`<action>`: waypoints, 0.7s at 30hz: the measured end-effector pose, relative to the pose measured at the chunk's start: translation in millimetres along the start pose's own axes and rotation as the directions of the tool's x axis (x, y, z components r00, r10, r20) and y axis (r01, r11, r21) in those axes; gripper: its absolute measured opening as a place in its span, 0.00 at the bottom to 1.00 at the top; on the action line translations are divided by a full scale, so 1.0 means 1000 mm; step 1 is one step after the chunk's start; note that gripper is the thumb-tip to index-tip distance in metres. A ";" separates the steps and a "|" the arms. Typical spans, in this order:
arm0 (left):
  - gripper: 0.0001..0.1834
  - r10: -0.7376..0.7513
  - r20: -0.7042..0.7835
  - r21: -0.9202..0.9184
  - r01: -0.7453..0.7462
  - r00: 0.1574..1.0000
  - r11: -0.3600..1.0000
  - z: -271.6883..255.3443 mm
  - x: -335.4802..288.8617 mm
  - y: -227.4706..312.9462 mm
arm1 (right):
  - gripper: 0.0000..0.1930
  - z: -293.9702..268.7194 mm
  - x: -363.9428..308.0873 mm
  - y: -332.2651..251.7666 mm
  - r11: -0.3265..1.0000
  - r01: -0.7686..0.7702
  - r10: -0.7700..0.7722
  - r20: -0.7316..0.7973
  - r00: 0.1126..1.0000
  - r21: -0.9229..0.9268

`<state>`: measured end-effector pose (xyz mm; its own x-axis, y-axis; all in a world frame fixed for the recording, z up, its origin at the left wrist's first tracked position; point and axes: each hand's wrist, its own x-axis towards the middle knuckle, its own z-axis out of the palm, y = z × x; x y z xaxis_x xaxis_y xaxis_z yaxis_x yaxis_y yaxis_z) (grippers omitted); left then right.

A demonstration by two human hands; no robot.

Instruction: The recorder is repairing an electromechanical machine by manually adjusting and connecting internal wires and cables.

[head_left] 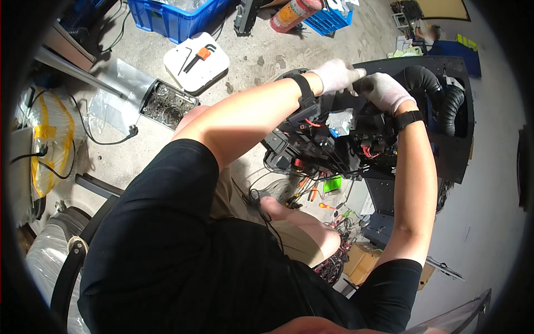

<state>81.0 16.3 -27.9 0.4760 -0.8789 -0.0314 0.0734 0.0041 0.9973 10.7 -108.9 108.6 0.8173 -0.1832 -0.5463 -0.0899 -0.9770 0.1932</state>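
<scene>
Both my hands wear white gloves and black wrist straps, and they meet over the far side of a black machine (384, 192) with its inside exposed. My left hand (334, 76) has its fingers closed near the machine's upper edge. Beside it, my right hand (385, 93) is curled with its fingertips toward the left one. What lies between the fingers is too small and covered to make out. A black corrugated hose (421, 78) runs just right of my right hand. Below the hands sit a silver metal block (340, 122) and red wires (368, 151).
On the floor at left are a white case (214, 69) bearing hex keys (198, 58) and a tray of screws (167, 106). A blue bin (172, 19) and a red cylinder (290, 15) stand farther off. Pliers (314, 193) and tangled cables (334, 267) lie near my legs.
</scene>
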 end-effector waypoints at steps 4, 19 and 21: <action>0.31 0.203 0.005 0.248 -0.198 0.979 0.948 0.005 0.003 -0.020 | 0.10 -0.003 0.005 -0.009 0.998 0.011 -0.012 -0.010 1.000 -0.060; 0.38 0.091 0.066 0.116 -0.098 0.994 0.988 0.075 -0.021 0.013 | 0.11 -0.004 -0.079 -0.010 0.860 0.142 0.212 -0.596 0.775 0.491; 0.39 0.150 0.023 0.124 -0.152 0.988 0.981 0.072 -0.023 0.011 | 0.07 0.010 -0.102 0.002 0.802 0.176 0.295 -0.633 0.716 0.571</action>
<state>7.4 2.1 -11.2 0.4615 -0.8790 0.1200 -0.1092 0.0779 0.9910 -78.6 -93.4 157.2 0.9189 -0.3500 0.1821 -0.2537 -0.8776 -0.4067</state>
